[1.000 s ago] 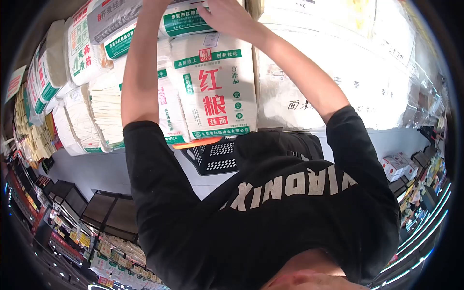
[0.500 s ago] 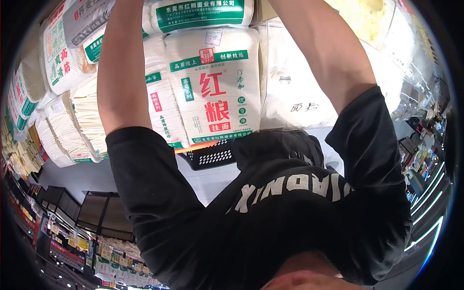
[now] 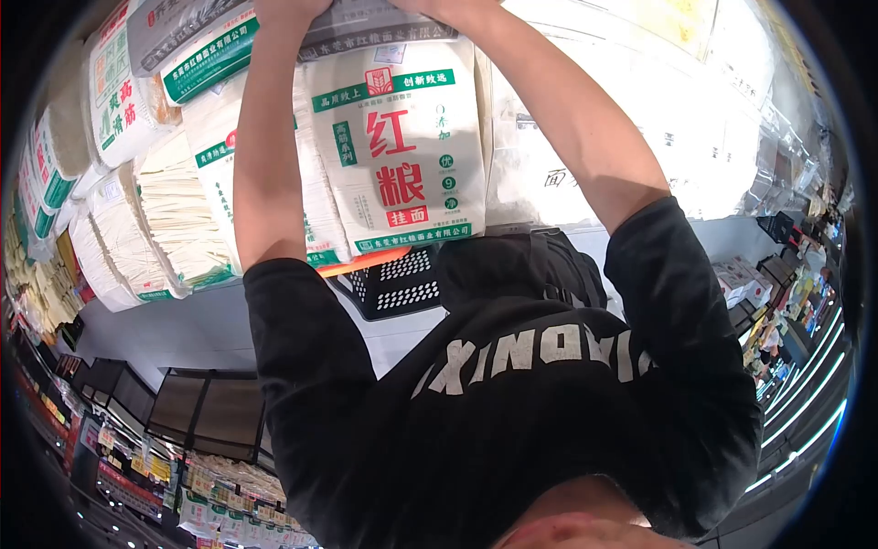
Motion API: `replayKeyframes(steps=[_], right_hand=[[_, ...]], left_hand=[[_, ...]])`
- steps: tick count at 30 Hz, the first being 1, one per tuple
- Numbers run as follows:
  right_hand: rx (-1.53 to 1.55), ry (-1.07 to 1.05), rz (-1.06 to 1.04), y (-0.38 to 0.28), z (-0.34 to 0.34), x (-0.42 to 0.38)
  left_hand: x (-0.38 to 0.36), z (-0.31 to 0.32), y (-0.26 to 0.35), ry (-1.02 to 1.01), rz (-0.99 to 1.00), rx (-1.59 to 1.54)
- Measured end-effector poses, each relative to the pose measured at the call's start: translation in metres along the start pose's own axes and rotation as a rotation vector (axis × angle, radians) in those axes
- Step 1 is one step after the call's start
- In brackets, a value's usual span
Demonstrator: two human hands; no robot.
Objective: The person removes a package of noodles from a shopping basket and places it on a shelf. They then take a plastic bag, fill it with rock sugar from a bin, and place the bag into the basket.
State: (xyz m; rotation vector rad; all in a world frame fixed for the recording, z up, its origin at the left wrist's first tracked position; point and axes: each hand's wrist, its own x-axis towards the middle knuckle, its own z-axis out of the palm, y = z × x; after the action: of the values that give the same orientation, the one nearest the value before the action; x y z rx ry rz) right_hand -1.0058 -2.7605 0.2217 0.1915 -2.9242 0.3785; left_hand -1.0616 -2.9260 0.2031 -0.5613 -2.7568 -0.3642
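At the top edge, my left hand (image 3: 291,7) and my right hand (image 3: 444,7) are at opposite ends of a grey noodle pack (image 3: 375,32). Both appear closed on it, though the frame cuts off most of the fingers. The grey pack lies across the upper end of a large white noodle pack (image 3: 439,137) with red and green print. My left forearm crosses in front of another white noodle pack (image 3: 215,165), and my right forearm passes over a white bag with handwriting (image 3: 526,137).
A second grey pack (image 3: 197,32) lies on green-and-white packs at upper left. More white noodle packs (image 3: 114,101) are stacked farther left. Below the display edge stands a black perforated basket (image 3: 398,284) on the floor. Shelves of goods (image 3: 229,494) are at lower left.
The grey noodle pack has come into view between my hands, covering the green-banded pack seen there before. My hands have drawn closer together and lower into the frame.
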Motion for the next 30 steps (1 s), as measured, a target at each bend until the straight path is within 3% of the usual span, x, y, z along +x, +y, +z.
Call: replayKeyframes(steps=[2,6,10,14,16,22,28,30], right_hand=[[0.008,-0.001,-0.036,-0.005,-0.002,-0.026],[0.024,-0.081,-0.045,-0.013,-0.014,-0.068],[0.107,-0.106,-0.043,-0.001,0.002,-0.097],[0.21,-0.001,-0.115,-0.006,-0.011,-0.136],[0.184,-0.066,-0.111,-0.011,-0.022,-0.151],[0.043,0.047,-0.258,-0.025,-0.007,-0.213],[0.088,-0.017,-0.26,-0.037,-0.019,-0.275],[0.14,-0.074,-0.242,-0.033,-0.029,-0.29]], left_hand=[[-0.022,-0.007,0.009,-0.024,-0.026,0.054],[-0.059,-0.011,0.021,-0.195,-0.106,-0.122],[-0.087,0.013,0.024,-0.152,-0.077,-0.037],[-0.112,-0.017,0.049,-0.311,-0.178,-0.039],[-0.131,-0.032,0.057,-0.364,-0.265,-0.076],[-0.214,-0.055,0.076,-0.103,-0.257,-0.053],[-0.3,-0.051,0.084,0.341,-0.573,-0.255],[-0.311,-0.059,0.091,0.175,-0.778,-0.347]])
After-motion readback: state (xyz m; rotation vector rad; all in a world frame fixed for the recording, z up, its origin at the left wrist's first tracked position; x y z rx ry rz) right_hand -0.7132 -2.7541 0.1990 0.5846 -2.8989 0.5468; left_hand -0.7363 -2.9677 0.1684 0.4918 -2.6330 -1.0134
